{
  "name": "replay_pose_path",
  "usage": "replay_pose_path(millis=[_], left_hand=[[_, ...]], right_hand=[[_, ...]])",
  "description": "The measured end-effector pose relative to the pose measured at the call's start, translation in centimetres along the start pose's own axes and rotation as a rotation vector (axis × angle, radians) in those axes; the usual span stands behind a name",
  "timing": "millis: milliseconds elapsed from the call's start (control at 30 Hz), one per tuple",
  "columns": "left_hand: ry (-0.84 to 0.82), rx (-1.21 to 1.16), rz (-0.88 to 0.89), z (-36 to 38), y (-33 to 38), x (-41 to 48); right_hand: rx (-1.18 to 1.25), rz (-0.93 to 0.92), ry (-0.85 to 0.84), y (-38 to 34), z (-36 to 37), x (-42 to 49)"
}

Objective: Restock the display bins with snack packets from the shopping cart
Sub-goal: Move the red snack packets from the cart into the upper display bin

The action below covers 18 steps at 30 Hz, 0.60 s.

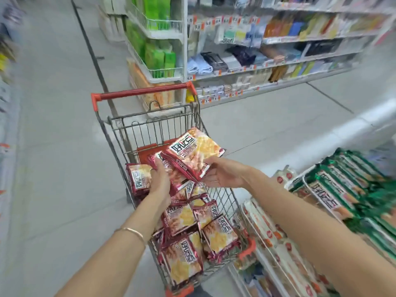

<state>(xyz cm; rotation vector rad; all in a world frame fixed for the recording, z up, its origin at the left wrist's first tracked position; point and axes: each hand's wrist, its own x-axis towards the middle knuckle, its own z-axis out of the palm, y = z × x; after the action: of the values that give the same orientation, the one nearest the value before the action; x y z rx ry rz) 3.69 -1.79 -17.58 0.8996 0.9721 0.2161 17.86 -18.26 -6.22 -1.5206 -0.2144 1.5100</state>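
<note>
Grey shop floor point(53, 146), aisle, picture blurred toward the edges

- We hold a stack of red snack packets point(192, 155) above the far half of the shopping cart point(154, 125), fanned and tilted, top packet face up with its far corner out past the right-hand cart wall
- Our left hand point(159, 179) grips the left side of the fan; fingers curled round the packet edges, pressed close together
- Our right hand point(222, 174) pinches the near right edge of the top packets; thumb on top, other fingers tucked beneath and mostly hidden, so we cannot tell how far they spread
- Thin bracelet point(132, 231) on the left wrist
- More packets of the same red kind point(192, 236) lie heaped in the cart basket under our hands, overlapping at all angles; one point(139, 179) leans upright against the left wall
- Cart is wire, with a red handle point(145, 91) at the far end and red corner guards
- Just right of the cart, display bins: white packets with orange marks point(270, 228) nearest the cart, green packets point(342, 189) piled beyond them to the right
- Past the cart, an end rack of green boxes point(158, 54) in wire baskets; to its right, long shelving point(267, 54) of mixed goods with price tags, too blurred to read
</note>
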Motion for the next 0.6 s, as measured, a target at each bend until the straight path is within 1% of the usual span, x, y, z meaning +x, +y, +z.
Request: replay_pose_path(millis=[67, 133, 200, 233, 267, 300, 333, 367, 400, 433, 467, 533, 600], left_hand=[[-0.063, -0.009, 0.044, 1.3, 1.9, -2.0], [-0.111, -0.007, 0.042, 3.0, 3.1, -3.4], [-0.196, -0.024, 0.068, 5.0, 5.2, -7.5], [-0.227, -0.022, 0.101, 6.2, 6.3, -10.0], [-0.259, -0.004, 0.15, 7.3, 7.4, -12.0], [-0.295, 0.013, 0.194, 8.5, 8.4, -13.3], [-0.347, 0.029, 0.24, 9.8, 9.4, -13.9], [-0.409, 0.039, 0.3, 11.2, 10.6, -14.4], [-0.469, 0.064, 0.35, 12.8, 11.8, -15.0], [-0.517, 0.1, 0.383, 14.7, 13.2, -15.9], [-0.579, 0.119, 0.404, 16.8, 14.5, -17.0], [-0.734, 0.16, 0.421, 21.4, 16.7, -20.2], [-0.904, 0.188, 0.421, 26.3, 18.2, -23.6]], right_hand=[[0.046, -0.03, 0.057, 0.0, 1.8, -1.8], [0.043, -0.05, 0.111, -0.2, 3.0, -3.7], [-0.052, -0.05, 0.172, -0.6, 3.6, -6.2], [-0.153, -0.034, 0.225, -1.0, 3.6, -7.8], [-0.298, -0.018, 0.315, -1.5, 3.3, -9.6], [-0.459, -0.023, 0.461, -2.1, 2.8, -11.6], [-0.588, -0.063, 0.644, -2.6, 2.3, -13.7], [-0.655, -0.14, 0.826, -3.4, 1.7, -15.8], [-0.648, -0.236, 0.963, -4.1, 1.0, -18.0], [-0.6, -0.329, 1.045, -5.2, 0.0, -20.1], [-0.557, -0.408, 1.066, -6.2, -0.5, -22.4], [-0.502, -0.498, 1.025, -8.5, -1.7, -26.9], [-0.53, -0.554, 1.051, -10.0, -3.4, -31.4]])
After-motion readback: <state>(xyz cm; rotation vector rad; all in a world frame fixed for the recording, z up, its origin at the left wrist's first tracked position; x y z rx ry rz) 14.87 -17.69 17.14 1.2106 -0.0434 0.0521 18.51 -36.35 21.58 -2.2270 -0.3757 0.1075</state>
